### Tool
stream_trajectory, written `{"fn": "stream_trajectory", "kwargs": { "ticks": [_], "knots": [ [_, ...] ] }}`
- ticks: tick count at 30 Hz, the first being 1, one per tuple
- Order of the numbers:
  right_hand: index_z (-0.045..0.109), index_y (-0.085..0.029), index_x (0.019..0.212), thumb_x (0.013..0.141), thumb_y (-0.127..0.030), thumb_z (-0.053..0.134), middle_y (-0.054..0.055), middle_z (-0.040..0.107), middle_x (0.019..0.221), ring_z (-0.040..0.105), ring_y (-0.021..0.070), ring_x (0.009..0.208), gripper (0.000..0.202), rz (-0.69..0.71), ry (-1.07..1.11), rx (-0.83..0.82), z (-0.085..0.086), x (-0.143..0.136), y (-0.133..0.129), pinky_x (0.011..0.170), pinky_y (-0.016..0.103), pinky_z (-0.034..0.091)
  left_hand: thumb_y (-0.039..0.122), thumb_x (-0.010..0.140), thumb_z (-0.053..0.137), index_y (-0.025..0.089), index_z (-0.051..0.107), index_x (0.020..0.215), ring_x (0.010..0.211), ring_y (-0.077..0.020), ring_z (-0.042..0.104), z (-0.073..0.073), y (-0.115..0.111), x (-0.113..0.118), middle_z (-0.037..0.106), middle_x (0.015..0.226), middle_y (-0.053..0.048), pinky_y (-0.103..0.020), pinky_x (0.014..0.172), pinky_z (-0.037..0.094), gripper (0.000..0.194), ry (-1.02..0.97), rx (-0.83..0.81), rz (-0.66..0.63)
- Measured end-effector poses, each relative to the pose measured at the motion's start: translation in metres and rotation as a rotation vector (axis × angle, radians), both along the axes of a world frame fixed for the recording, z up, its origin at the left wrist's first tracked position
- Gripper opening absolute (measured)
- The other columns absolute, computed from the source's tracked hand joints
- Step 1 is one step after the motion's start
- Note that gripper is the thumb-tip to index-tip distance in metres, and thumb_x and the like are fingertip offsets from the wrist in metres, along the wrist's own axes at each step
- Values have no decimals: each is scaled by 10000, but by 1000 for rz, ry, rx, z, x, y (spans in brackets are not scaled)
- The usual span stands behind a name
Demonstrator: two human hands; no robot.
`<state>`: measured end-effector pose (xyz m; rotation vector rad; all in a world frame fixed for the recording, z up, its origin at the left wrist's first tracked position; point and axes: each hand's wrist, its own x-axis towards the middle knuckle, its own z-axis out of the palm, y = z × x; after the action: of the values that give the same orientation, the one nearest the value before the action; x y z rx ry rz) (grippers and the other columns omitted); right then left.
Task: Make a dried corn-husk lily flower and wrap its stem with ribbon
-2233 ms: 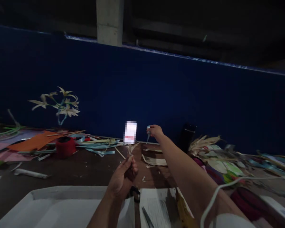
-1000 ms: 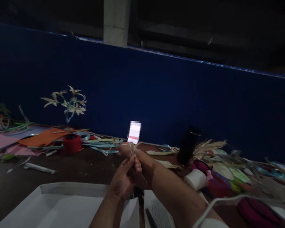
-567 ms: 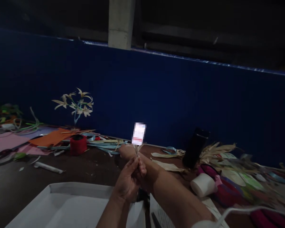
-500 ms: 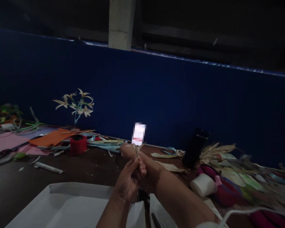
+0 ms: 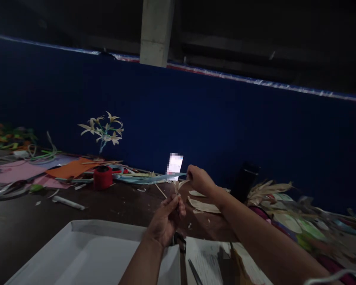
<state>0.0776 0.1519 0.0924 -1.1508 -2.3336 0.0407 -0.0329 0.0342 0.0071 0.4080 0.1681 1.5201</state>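
My left hand point(image 5: 167, 217) is closed around the base of a small pale flower point(image 5: 178, 187), whose petals spread above the fingertips. Up and to the right, my right hand point(image 5: 198, 179) pinches the end of a light blue strip point(image 5: 178, 174). That strip stretches left towards a bundle of blue strips point(image 5: 139, 180) on the table, crossing in front of a lit phone screen point(image 5: 175, 164). Behind and to the left stands a stem with several pale flowers point(image 5: 105, 132).
A white tray point(image 5: 86, 253) lies at the front left, beside printed paper point(image 5: 201, 253) with scissors. A red roll point(image 5: 102, 178), coloured sheets point(image 5: 68, 169) and a white stick point(image 5: 69, 202) are at left. A dark cylinder point(image 5: 245, 180) and dried husks point(image 5: 269, 190) stand right.
My right hand has moved from behind the left hand up and to the right, and now draws a blue strip. My left hand still holds the flower. The view has shifted slightly.
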Motion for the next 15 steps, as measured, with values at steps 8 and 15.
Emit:
{"fn": "stream_trajectory", "kwargs": {
  "ticks": [8, 15],
  "knots": [
    [561, -186, 840, 738, -229, 524, 24, 614, 769, 586, 162, 694, 117, -161, 522, 329, 26, 67, 7, 669, 276, 441, 115, 676, 712, 106, 623, 753, 577, -61, 541, -1, -1, 1, 586, 658, -7, -162, 522, 454, 118, 16, -2, -22],
    [562, -153, 874, 748, -225, 510, 35, 592, 806, 625, 150, 658, 154, -301, 1061, 526, 51, 116, 13, 648, 315, 525, 112, 665, 720, 118, 627, 773, 556, -65, 570, -4, -2, 2, 623, 654, -3, -170, 526, 487, 143, 50, -23, 2]
  ]
}}
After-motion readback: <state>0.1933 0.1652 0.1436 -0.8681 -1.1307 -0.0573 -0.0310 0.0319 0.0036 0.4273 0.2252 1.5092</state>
